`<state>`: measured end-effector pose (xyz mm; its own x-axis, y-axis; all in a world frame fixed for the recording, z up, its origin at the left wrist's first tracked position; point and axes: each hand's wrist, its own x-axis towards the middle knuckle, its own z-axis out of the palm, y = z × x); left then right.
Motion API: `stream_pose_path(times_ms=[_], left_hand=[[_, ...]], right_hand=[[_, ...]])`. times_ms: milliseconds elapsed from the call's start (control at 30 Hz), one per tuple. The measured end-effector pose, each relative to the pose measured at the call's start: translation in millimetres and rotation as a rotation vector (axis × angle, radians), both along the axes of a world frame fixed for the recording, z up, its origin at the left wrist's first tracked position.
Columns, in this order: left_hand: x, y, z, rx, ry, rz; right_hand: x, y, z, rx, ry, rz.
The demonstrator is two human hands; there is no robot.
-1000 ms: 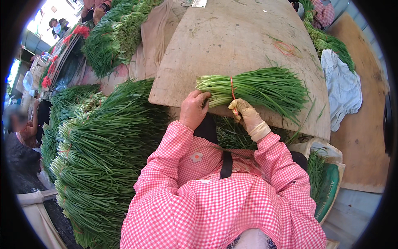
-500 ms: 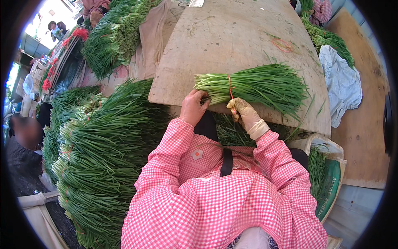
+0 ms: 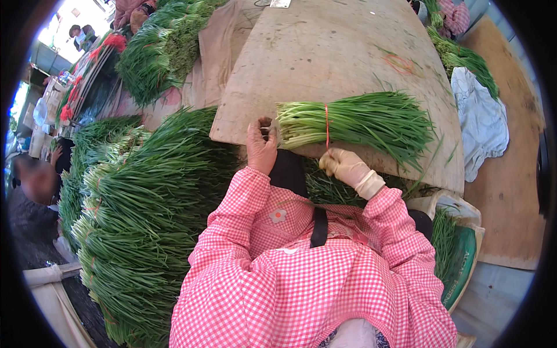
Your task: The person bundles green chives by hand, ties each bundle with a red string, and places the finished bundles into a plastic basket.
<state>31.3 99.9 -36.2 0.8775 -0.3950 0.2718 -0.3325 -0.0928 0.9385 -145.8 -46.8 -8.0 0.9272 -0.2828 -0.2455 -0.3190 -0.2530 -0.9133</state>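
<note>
A bunch of garlic chives (image 3: 371, 123) lies across the near edge of the wooden board, pale cut ends to the left and green tips to the right. Around it, close to the cut ends, runs a thin red tie (image 3: 327, 124). My right hand (image 3: 347, 167), in a pale glove, is pinched just below the bunch, where the lower end of the tie reaches its fingers. Bare and raised just left of the cut ends, my left hand (image 3: 262, 146) has its fingers loosely curled and apart, with nothing seen in them.
Tied chives are heaped high on my left (image 3: 145, 214), with another pile (image 3: 156, 64) beyond. Loose red ties (image 3: 400, 64) lie on the board (image 3: 301, 58). At right are a pale cloth (image 3: 478, 122) and a green-lined sack (image 3: 461, 261). Other people sit at the left and far edges.
My left hand has drawn back from the cut ends to the left. My right hand has moved slightly down and right, and the tie hangs straighter toward it.
</note>
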Motion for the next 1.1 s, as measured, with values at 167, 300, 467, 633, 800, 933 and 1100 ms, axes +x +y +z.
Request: stream_pose_path(times_ms=[167,300,467,633,800,933,1100], left_hand=[[-1.9,-0.1,12.2,0.223,0.141,-0.128],[-6.5,-2.2,19.7,0.224,0.043,-0.135],[-3.4,-7.7,3.9,0.226,-0.058,-0.075],[-3.9,-1.3,12.0,0.163,0.042,-0.132],[-4.3,-3.1,16.0,0.185,0.015,-0.111],[-5.2,-5.2,7.6,0.250,-0.023,-0.081],[-4.6,-5.2,9.1,0.275,0.018,-0.118]], right_hand=[[23.3,21.9,51.2,-0.463,-0.236,0.044],[60.1,23.0,41.6,-0.889,-0.433,-0.050],[76.4,22.2,33.5,-1.161,-0.447,0.106],[79.1,27.5,34.4,-1.196,-0.395,0.192],[85.1,31.9,36.5,-1.318,-0.302,0.226],[82.4,27.0,19.4,-1.312,-0.202,0.118],[82.5,26.7,17.0,-1.274,-0.251,0.119]])
